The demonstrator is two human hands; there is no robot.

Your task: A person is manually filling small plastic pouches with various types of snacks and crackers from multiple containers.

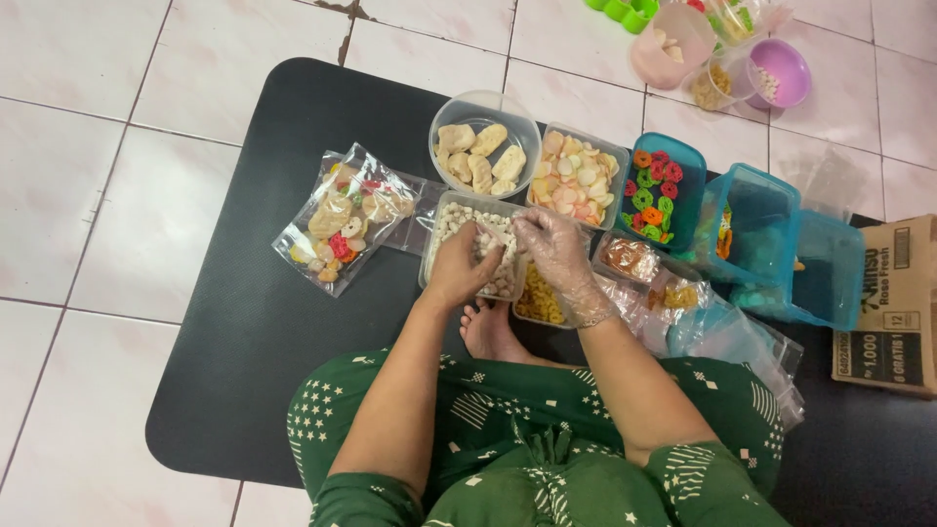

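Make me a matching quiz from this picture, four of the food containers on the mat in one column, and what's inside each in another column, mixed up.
Containers:
1. Round clear tub
2. Teal box
3. Clear tub under the hands
4. Sealed clear bags

Contents:
A. Red, green and orange ring-shaped crackers
B. A mix of several cracker kinds
C. Large pale oblong crackers
D. Small white pieces

Pairs: 1-C, 2-A, 3-D, 4-B

The gloved right hand and the bare left hand meet over the tub of small white pieces.
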